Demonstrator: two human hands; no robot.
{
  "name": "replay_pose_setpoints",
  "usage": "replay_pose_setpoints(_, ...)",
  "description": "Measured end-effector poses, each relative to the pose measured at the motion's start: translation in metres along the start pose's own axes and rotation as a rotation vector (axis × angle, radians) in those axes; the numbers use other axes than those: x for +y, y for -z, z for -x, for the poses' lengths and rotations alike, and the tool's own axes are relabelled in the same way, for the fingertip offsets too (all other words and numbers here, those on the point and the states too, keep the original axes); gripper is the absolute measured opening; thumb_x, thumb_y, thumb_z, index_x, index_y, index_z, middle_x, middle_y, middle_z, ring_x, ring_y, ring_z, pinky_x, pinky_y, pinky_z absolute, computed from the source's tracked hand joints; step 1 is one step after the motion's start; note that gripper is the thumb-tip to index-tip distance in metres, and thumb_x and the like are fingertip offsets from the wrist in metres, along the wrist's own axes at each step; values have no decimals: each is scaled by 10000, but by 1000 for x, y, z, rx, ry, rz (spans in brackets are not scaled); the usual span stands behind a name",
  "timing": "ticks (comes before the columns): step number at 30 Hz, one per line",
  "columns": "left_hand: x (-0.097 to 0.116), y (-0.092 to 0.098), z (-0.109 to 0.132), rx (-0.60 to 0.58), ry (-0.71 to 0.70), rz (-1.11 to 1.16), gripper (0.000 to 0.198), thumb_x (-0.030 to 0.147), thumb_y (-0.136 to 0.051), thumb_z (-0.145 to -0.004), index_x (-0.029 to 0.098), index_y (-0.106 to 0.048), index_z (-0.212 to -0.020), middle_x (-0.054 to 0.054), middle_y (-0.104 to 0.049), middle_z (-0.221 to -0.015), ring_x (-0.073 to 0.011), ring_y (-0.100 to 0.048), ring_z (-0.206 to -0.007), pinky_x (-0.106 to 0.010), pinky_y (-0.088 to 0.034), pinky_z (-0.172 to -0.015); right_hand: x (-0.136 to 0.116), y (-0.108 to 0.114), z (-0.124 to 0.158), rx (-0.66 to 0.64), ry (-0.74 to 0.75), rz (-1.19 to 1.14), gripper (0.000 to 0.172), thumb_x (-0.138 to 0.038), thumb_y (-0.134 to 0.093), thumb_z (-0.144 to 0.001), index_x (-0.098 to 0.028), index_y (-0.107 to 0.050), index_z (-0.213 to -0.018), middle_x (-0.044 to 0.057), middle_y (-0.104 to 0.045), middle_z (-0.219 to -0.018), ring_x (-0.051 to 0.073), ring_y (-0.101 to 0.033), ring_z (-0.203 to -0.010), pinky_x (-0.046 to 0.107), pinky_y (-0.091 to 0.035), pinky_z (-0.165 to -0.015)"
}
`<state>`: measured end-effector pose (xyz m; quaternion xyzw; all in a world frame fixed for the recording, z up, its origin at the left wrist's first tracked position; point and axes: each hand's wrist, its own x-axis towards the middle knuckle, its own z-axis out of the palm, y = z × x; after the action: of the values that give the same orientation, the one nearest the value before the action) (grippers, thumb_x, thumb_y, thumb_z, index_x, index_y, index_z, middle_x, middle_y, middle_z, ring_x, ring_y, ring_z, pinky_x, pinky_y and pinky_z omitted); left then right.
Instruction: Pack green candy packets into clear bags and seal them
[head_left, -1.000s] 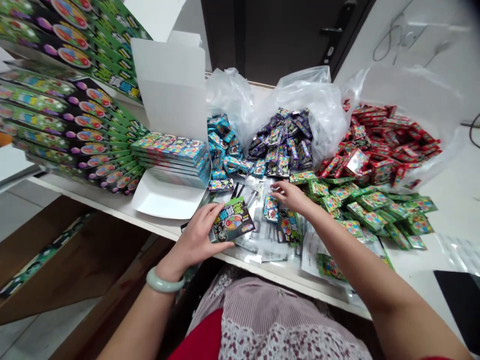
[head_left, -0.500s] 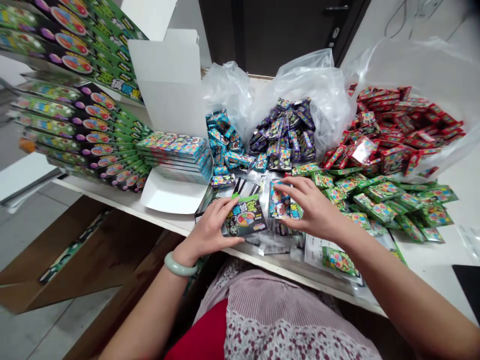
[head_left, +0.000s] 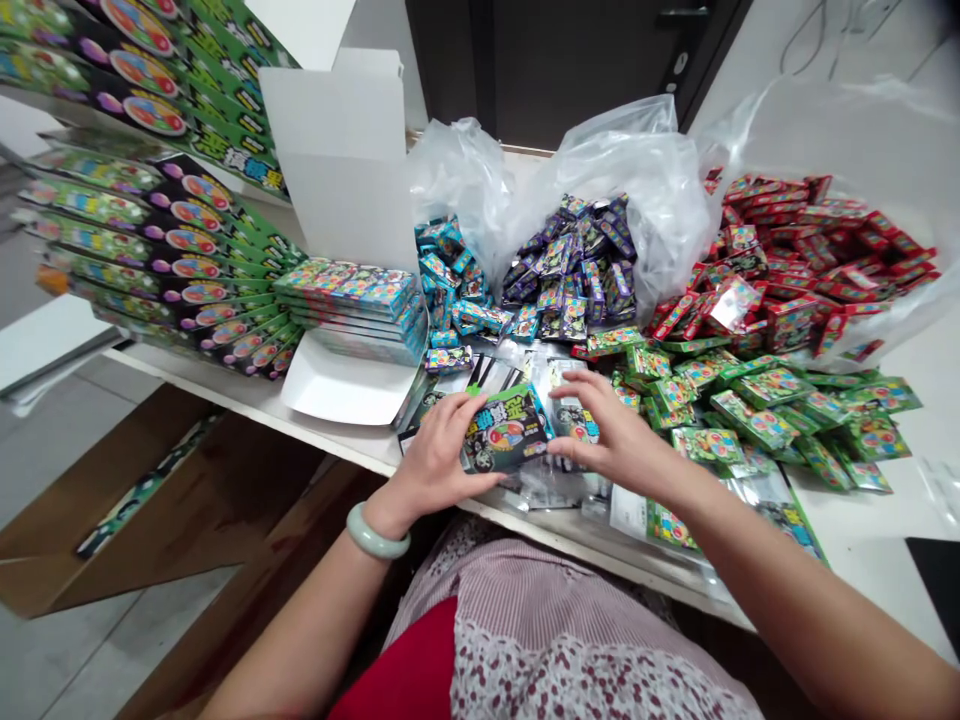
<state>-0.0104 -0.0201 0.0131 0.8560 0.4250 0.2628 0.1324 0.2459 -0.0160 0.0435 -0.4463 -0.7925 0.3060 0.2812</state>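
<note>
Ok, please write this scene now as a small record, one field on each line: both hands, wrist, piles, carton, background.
Left hand: holds a dark printed packet
Right hand: open, fingers apart, near the packet's right edge; contact unclear
Left wrist: pale green bangle
Piles, left to right in view: small blue boxes, purple boxes, red boxes; green boxes in front of the red
White carton: open, stacked printed boxes in it
Background: dark door

left hand partly hides black packet; door cropped above
</note>
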Motion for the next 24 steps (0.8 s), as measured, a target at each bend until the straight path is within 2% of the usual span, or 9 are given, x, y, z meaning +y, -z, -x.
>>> replay_pose_setpoints(3, 10, 1, -4, 59, 29, 16, 910, 422, -817, -637, 142, -357, -1370, -198, -470, -1281, -377, -459, -1219, -563, -413, -1020, 2, -19, 5, 50, -174, -348, 367, -314, -666, -817, -265, -518, -1149, 97, -614, -1129, 237, -641, -977, 379, -568, -770)
replay_pose_setpoints(6, 24, -5, -11, 79, 101, 269, 674, 401, -746, -747, 187, -424, -1299, -154, -527, -1246, -322, -520, -1179, -514, -445, -1005, 2, -19, 5, 108, -250, -559, 275, -266, -612, -825, -252, -533, -1088, 34, -630, -929, 151, -636, -745, 293, -544, -641)
replay_pose_setpoints(8, 32, -15, -13, 121, 216, 545, 452, 310, -628, -861, 224, -440, -1263, -105, -585, -1146, -243, -604, -1044, -435, -515, -915, 2, -11, 6, 203, -247, -564, 319, -247, -641, -798, -265, -539, -1100, 21, -611, -973, 128, -623, -743, 285, -537, -670)
replay_pose_setpoints(9, 36, -22, -12, 150, 275, 676, 425, 268, -586, -888, 242, -424, -1280, -86, -598, -1103, -212, -626, -972, -399, -539, -863, 2, -7, 8, 270, -247, -570, 375, -243, -668, -777, -279, -524, -1122, 16, -599, -1012, 121, -623, -748, 286, -539, -686)
replay_pose_setpoints(11, 42, -36, -9, 185, 349, 869, 538, 228, -578, -886, 281, -345, -1368, -66, -601, -1073, -183, -639, -893, -360, -562, -803, 4, -6, 15, 381, -274, -618, 489, -244, -724, -731, -304, -479, -1150, 4, -589, -1035, 115, -630, -745, 290, -546, -703)
replay_pose_setpoints(13, 46, -47, -2, 164, 369, 957, 652, 211, -595, -874, 317, -281, -1435, -61, -601, -1093, -178, -642, -894, -349, -571, -796, 7, -14, 25, 443, -322, -677, 488, -253, -754, -706, -305, -480, -1107, -8, -606, -982, 117, -639, -744, 289, -551, -716)
replay_pose_setpoints(18, 47, -55, 12, 23, 389, 1020, 633, 220, -611, -871, 337, -349, -1434, -81, -599, -1238, -221, -649, -1010, -384, -583, -826, 13, -50, 50, 652, -382, -714, 411, -277, -720, -752, -306, -515, -1107, 7, -644, -958, 139, -649, -790, 322, -554, -779)
replay_pose_setpoints(21, 47, -51, 8, 20, 384, 1019, 572, 218, -637, -854, 312, -431, -1379, -75, -631, -1202, -215, -655, -1014, -358, -580, -825, 14, -54, 56, 607, -355, -591, 284, -291, -648, -829, -293, -585, -1107, 30, -643, -998, 153, -633, -816, 339, -540, -769)
replay_pose_setpoints(24, 48, -44, -6, 151, 365, 924, 268, 246, -631, -862, 233, -612, -1129, -62, -668, -1099, -189, -645, -1007, -322, -548, -868, 14, -42, 55, 464, -255, -444, 169, -282, -594, -874, -270, -638, -1037, 43, -641, -1004, 168, -622, -870, 331, -521, -743)
